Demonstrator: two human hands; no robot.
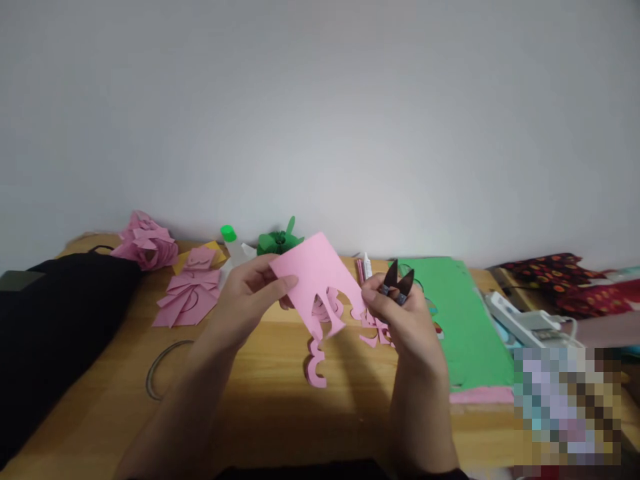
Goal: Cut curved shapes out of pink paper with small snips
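Cutting curved shapes looks to be the step in hand. The left hand's [247, 293] fingers pinch the pink sheet [320, 273] at its corner, above the tabletop [260, 400]. The right hand's [403, 323] fingers are wrapped around the scissors [397, 280], blades seemingly parted, just beside the sheet's scalloped edge. The next cut calls for feeding that edge between the blades.
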